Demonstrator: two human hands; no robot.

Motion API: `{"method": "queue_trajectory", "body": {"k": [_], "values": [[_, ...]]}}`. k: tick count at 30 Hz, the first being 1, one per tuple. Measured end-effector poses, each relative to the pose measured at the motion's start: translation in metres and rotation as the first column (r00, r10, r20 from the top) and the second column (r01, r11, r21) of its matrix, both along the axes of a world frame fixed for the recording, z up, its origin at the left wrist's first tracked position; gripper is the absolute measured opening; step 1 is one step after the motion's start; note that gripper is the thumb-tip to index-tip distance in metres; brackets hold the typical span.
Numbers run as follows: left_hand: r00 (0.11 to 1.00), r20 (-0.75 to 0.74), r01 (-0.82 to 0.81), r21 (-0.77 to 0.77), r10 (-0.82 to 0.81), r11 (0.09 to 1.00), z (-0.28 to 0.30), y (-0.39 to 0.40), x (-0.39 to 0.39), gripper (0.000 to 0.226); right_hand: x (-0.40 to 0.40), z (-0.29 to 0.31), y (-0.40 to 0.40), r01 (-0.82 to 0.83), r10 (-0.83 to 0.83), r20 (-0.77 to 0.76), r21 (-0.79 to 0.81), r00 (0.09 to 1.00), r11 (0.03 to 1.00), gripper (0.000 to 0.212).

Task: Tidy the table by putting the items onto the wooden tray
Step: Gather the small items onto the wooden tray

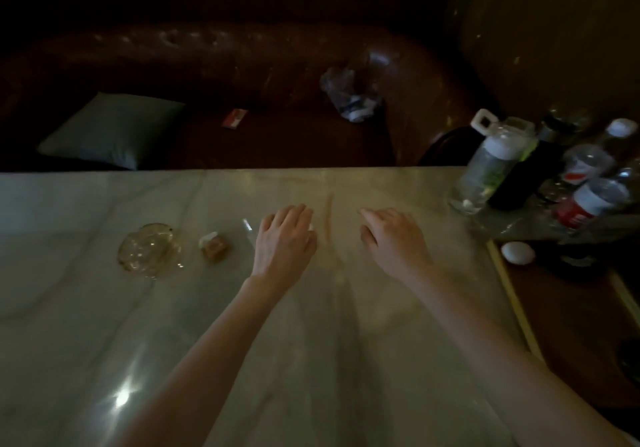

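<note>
My left hand (284, 239) and my right hand (394, 239) hover palm down over the middle of the marble table (104, 325), fingers loosely spread, holding nothing. Just left of my left hand lies a thin clear item (250, 230), partly hidden by the hand. Further left are a small brown box with a white top (214, 246) and a glass ashtray (149, 251). The wooden tray (512, 294), dark with a light rim, sits off the table's right side and holds a white oval object (518, 252).
A big clear bottle with a white lid (485, 169) and several smaller bottles, one red-labelled (585, 204), crowd the far right. Behind the table is a brown leather sofa (242, 66) with a grey cushion (110, 131), a red packet (235, 118) and a crumpled plastic bag (349, 97).
</note>
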State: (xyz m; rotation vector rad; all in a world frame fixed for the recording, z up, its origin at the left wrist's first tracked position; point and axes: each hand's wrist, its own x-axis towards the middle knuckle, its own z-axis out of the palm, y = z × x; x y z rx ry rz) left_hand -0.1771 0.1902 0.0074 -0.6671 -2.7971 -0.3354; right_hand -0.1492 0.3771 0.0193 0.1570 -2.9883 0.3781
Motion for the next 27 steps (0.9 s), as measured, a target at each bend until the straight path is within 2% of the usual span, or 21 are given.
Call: {"method": "queue_trajectory", "body": {"k": [7, 12, 17, 21, 25, 27], "values": [[0.995, 0.041, -0.089, -0.085, 0.093, 0.992, -0.022, -0.078, -0.026, 0.060, -0.031, -0.028, -0.068, -0.025, 0.022, 0.069, 0.039, 0.997, 0.999, 0.047], [0.978, 0.147, -0.136, -0.083, 0.147, 0.987, -0.052, -0.105, -0.043, 0.077, -0.048, -0.058, -0.089, -0.027, 0.019, 0.133, 0.058, 0.991, 0.998, 0.054], [0.920, 0.356, -0.213, 0.097, 0.166, 0.972, -0.074, -0.108, -0.053, 0.083, -0.061, -0.092, -0.095, 0.008, -0.022, 0.221, 0.060, 0.975, 0.998, 0.049], [0.871, 0.472, -0.240, 0.169, 0.135, 0.956, -0.089, -0.101, -0.062, 0.085, -0.068, -0.110, -0.096, 0.027, -0.046, 0.261, 0.077, 0.964, 0.997, 0.049], [0.845, 0.519, -0.284, 0.229, 0.130, 0.931, -0.108, -0.096, -0.066, 0.079, -0.069, -0.122, -0.096, 0.019, -0.039, 0.293, 0.071, 0.955, 0.997, 0.059], [0.842, 0.520, -0.313, 0.254, 0.144, 0.915, -0.115, -0.094, -0.066, 0.075, -0.068, -0.125, -0.094, 0.038, -0.046, 0.305, 0.033, 0.951, 0.999, 0.051]]}}
